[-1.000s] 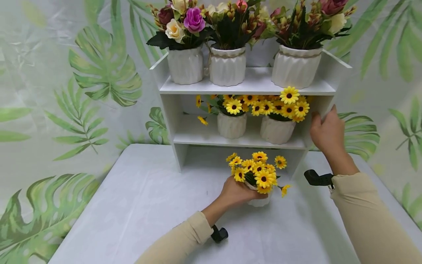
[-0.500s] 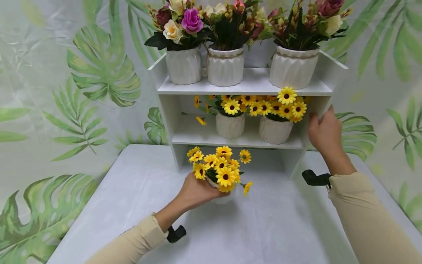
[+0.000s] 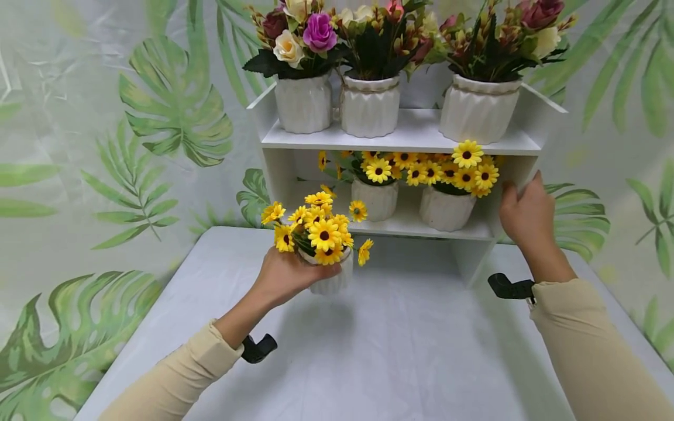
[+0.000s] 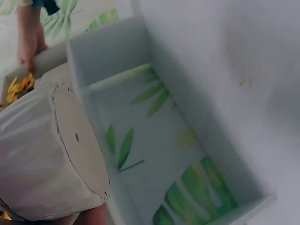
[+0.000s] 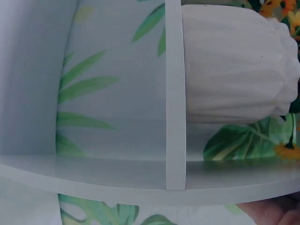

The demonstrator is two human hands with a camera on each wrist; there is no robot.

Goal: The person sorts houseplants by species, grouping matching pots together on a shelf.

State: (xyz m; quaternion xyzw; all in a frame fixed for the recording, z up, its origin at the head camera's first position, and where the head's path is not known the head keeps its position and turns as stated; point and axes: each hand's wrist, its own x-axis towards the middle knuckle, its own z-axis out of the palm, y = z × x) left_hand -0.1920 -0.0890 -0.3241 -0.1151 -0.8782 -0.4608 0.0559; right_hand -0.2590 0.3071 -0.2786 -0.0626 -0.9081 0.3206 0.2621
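My left hand (image 3: 286, 273) grips a white ribbed pot (image 3: 334, 282) of yellow artificial daisies (image 3: 323, 235), held up in front of the white shelf unit's (image 3: 405, 144) lower left. In the left wrist view the pot's flat base (image 4: 77, 140) shows, with a small hole in it. On the other side, my right hand (image 3: 529, 213) holds the unit's right side panel (image 3: 518, 171), thumb at its front edge. Two similar potted daisies, a left pot (image 3: 375, 200) and a right pot (image 3: 446, 209), stand on the middle shelf; the lifted flowers partly cover that shelf's left end.
Up on the top shelf stand three white pots of mixed roses: a left pot (image 3: 303, 105), a middle pot (image 3: 370, 108) and a right pot (image 3: 478, 110). A white cloth (image 3: 389, 351) covers the table. Behind hangs a leaf-print backdrop (image 3: 174, 99).
My left hand has carried the potted daisies leftward, then up from low before the unit to the height of the middle shelf's left end. The right hand keeps its place on the side panel.
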